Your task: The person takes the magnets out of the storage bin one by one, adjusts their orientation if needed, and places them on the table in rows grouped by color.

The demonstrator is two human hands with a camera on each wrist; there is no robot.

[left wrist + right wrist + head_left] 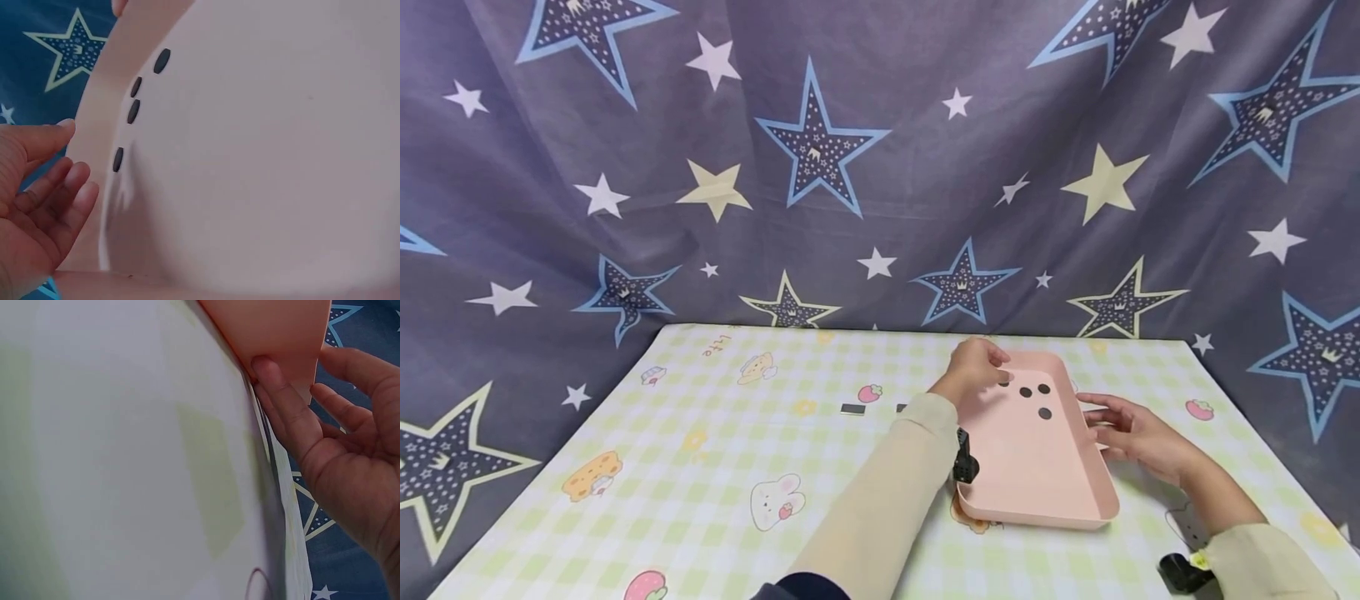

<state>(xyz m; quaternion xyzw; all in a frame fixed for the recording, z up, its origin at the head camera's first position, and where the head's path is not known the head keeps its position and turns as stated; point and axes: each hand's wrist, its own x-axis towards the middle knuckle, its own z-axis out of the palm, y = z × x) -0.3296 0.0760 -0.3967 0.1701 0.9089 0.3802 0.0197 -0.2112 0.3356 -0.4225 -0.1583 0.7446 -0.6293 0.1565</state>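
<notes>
Remotely, I see the pink tray (1030, 467) on checked cloth (692, 517), black discs (1045, 413) inside; the left hand (973, 365), loose and empty, is by its far-left corner; the right hand (1138, 435), fingers relaxed, touches its right side.

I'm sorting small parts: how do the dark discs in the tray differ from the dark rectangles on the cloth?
The discs are round; the rectangles are oblong with straight edges. The discs lie inside the tray, the rectangles outside it on the cloth. Four discs show, but only two rectangles, one partly covered by the left sleeve. Both kinds are dark.
</notes>
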